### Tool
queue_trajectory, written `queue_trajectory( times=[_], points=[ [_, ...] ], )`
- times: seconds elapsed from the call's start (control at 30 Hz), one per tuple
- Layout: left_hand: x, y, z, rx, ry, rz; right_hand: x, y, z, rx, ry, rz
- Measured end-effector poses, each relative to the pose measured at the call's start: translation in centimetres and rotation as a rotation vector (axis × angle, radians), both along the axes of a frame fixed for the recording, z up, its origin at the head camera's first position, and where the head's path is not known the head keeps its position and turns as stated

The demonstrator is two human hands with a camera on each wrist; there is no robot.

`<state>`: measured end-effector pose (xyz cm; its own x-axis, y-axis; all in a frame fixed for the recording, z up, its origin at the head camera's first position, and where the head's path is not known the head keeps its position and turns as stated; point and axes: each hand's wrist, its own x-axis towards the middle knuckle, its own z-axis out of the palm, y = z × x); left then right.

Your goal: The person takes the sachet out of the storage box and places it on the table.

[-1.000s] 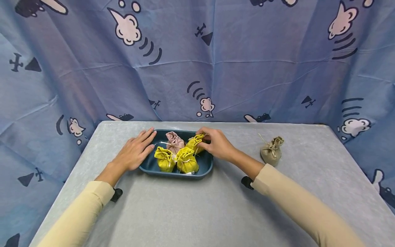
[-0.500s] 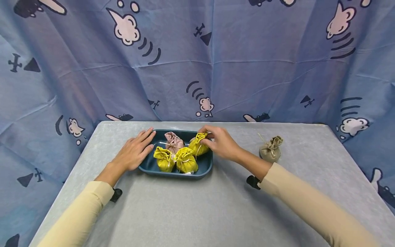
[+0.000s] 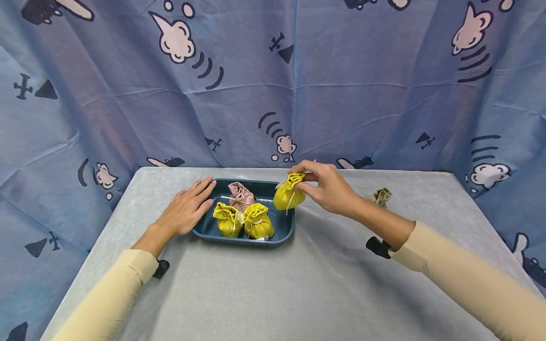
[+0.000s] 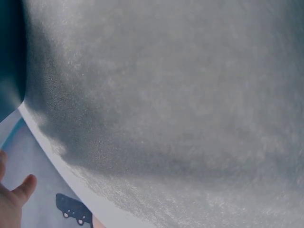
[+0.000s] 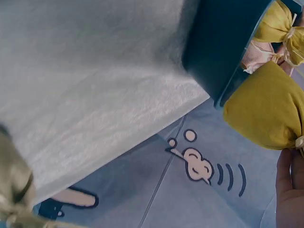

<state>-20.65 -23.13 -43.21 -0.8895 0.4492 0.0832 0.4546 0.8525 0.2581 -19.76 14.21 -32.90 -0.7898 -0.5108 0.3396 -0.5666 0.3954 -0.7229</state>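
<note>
My right hand (image 3: pixel 328 187) pinches a yellow drawstring pouch (image 3: pixel 286 196) by its gathered neck, above the right end of a dark blue tray (image 3: pixel 239 242). In the right wrist view the held pouch (image 5: pixel 266 107) hangs beside the tray's wall (image 5: pixel 218 52). Inside the tray are a pink pouch (image 3: pixel 241 195) at the back and two yellow ones, a left yellow pouch (image 3: pixel 228 221) and a right yellow pouch (image 3: pixel 259 222). My left hand (image 3: pixel 184 207) rests with straight fingers on the tray's left rim.
An olive-brown pouch (image 3: pixel 381 196) stands on the grey table (image 3: pixel 256 289) to the right, partly hidden behind my right forearm. A blue patterned curtain (image 3: pixel 239 94) hangs along the table's back edge.
The right hand has lifted the yellow pouch from the tray's back right corner and moved it up and to the right. My left hand has stayed on the rim.
</note>
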Motion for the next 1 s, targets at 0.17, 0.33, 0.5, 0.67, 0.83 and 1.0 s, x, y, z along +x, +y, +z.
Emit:
queue_trajectory(
  times=[0.17,0.33,0.5,0.67,0.83,1.0],
  points=[
    [0.0,0.0,-0.1,0.004,0.004,-0.003,0.3,2.1,0.3,0.047,0.028,-0.017],
    [0.0,0.0,0.0,0.007,0.005,-0.003,0.6,4.4,0.2,0.075,0.018,-0.061],
    [0.0,0.0,0.0,0.005,0.007,-0.002,0.5,6.4,-0.1,0.088,0.032,-0.086],
    [0.0,0.0,0.0,0.005,0.006,-0.002,0.4,8.4,-0.9,0.100,0.039,-0.119],
    [0.0,0.1,0.0,0.006,0.006,-0.003,0.4,10.0,-1.8,0.121,0.025,-0.132],
    [0.0,0.0,0.0,0.005,0.008,-0.005,0.5,11.0,-2.5,0.113,0.036,-0.121]
  ],
)
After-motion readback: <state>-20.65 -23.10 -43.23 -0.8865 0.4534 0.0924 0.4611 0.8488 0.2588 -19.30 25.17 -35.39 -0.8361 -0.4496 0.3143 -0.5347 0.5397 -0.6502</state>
